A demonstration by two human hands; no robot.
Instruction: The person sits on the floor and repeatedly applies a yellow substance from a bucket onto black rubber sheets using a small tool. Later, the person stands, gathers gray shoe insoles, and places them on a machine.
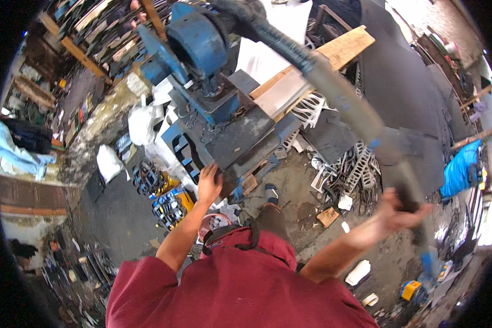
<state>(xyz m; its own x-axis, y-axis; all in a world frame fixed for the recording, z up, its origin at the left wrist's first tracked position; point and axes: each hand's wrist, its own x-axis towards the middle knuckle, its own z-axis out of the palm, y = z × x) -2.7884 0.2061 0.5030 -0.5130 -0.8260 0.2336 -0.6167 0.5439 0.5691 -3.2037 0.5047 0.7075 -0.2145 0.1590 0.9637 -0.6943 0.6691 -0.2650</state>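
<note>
A blue hand press [202, 60] stands ahead of me on a dark worktable, its surface dusted with black grime. My left hand [209, 185] rests at the near edge of a dark sheet [240, 136] on that table, fingers stretched out over the edge. From the press head a long grey metal lever bar [347, 104] slants down to my right, blurred in places. Closed around its lower part is my right hand [402, 212], smeared a little by motion. Beside my left hand a black cut-out strip [186, 156] with openings shows blue through it.
Left of the table stand stacks of blue, black and yellow cut pieces [169, 205]. White bags [110, 163] lie nearby. Wooden boards [339, 49] extend behind the table. White latticed scraps [361, 167] litter the floor at right, near a large dark sheet [404, 82].
</note>
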